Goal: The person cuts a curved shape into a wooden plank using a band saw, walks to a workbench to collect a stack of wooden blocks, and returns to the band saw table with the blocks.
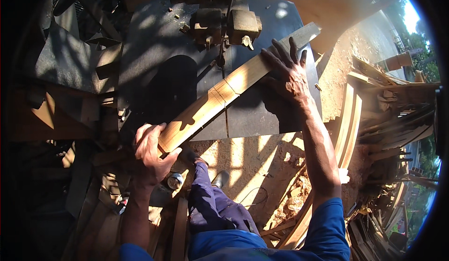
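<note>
Across the dark machine table [259, 116], I've got a long wooden board [210, 104] lying at a slant, pencil-like lines across it! At the table's front edge, the left hand [153, 151] grasps the board's near end, thumb and fingers around it. Over the table's right side, the right hand [291, 74] spreads its fingers across the board; I can't tell whether its thumb grips. Boxy blocks [244, 22] sit toward the table's far edge.

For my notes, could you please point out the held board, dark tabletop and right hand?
Held board [223, 92], head view: upper face's middle.
Dark tabletop [248, 117], head view: bare near part.
Right hand [293, 78], head view: its back.
</note>
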Action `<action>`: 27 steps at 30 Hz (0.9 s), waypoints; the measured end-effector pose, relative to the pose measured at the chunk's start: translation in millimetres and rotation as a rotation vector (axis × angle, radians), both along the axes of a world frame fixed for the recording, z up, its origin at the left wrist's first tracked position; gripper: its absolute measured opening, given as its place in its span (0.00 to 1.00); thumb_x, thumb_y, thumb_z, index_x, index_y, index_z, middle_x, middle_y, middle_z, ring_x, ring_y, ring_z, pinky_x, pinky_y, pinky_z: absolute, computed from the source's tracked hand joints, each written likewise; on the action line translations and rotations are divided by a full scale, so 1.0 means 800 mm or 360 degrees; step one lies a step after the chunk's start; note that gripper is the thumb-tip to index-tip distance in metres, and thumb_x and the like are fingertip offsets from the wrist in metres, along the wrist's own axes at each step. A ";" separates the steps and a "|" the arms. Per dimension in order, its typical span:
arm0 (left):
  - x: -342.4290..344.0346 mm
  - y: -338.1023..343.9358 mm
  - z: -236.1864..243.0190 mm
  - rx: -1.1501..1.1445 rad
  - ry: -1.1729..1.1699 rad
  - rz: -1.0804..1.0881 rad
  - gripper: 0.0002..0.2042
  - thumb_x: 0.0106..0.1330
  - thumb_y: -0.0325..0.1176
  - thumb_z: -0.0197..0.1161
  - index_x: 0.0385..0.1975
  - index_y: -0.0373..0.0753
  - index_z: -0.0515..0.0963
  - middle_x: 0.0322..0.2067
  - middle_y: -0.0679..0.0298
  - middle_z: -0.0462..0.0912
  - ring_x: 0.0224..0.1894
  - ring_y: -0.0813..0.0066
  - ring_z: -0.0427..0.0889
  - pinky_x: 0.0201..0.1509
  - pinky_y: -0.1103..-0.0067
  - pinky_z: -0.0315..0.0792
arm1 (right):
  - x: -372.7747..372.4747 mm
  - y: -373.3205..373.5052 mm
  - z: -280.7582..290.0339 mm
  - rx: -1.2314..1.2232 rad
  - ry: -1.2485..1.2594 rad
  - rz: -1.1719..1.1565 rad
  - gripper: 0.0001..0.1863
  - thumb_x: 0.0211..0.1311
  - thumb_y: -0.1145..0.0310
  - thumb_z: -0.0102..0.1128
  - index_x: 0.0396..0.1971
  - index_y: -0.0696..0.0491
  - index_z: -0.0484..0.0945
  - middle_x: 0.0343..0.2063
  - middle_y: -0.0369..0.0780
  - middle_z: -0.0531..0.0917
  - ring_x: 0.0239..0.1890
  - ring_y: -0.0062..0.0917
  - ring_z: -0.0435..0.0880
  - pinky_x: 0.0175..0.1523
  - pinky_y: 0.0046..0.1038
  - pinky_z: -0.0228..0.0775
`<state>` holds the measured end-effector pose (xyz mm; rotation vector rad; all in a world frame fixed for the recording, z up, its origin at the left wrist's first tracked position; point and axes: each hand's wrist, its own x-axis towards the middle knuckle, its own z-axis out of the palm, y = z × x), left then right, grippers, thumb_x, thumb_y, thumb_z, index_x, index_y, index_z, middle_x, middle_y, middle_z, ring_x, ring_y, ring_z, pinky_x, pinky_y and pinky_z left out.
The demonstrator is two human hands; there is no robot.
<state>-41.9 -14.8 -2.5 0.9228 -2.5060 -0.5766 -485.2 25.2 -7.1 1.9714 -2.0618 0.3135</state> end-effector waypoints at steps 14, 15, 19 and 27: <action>-0.010 -0.028 -0.016 0.0102 0.0189 0.0071 0.32 0.50 0.36 0.75 0.57 0.28 0.76 0.54 0.46 0.75 0.62 0.45 0.71 0.68 0.57 0.65 | -0.015 -0.057 -0.007 -0.0214 -0.0289 0.0188 0.47 0.40 0.41 0.81 0.66 0.33 0.75 0.71 0.42 0.68 0.77 0.49 0.55 0.77 0.54 0.56; -0.012 -0.029 -0.016 0.0066 0.0193 0.0067 0.32 0.51 0.36 0.75 0.57 0.28 0.76 0.54 0.47 0.75 0.62 0.46 0.71 0.68 0.57 0.65 | -0.016 -0.059 -0.007 -0.0237 -0.0272 0.0197 0.47 0.40 0.41 0.81 0.66 0.34 0.75 0.71 0.41 0.68 0.77 0.50 0.55 0.77 0.54 0.56; -0.017 -0.029 -0.016 0.0077 0.0216 0.0082 0.31 0.52 0.37 0.75 0.56 0.29 0.77 0.54 0.47 0.75 0.62 0.47 0.72 0.69 0.57 0.64 | -0.026 -0.066 -0.010 -0.0258 -0.0294 0.0264 0.47 0.41 0.41 0.81 0.67 0.33 0.74 0.72 0.40 0.68 0.77 0.51 0.55 0.78 0.54 0.54; -0.022 -0.032 -0.019 -0.0036 0.0244 0.0093 0.31 0.51 0.34 0.78 0.55 0.29 0.77 0.53 0.46 0.76 0.60 0.44 0.73 0.67 0.55 0.67 | -0.034 -0.078 -0.023 -0.0303 -0.0257 0.0277 0.47 0.44 0.40 0.80 0.68 0.32 0.72 0.73 0.39 0.67 0.78 0.50 0.53 0.79 0.54 0.51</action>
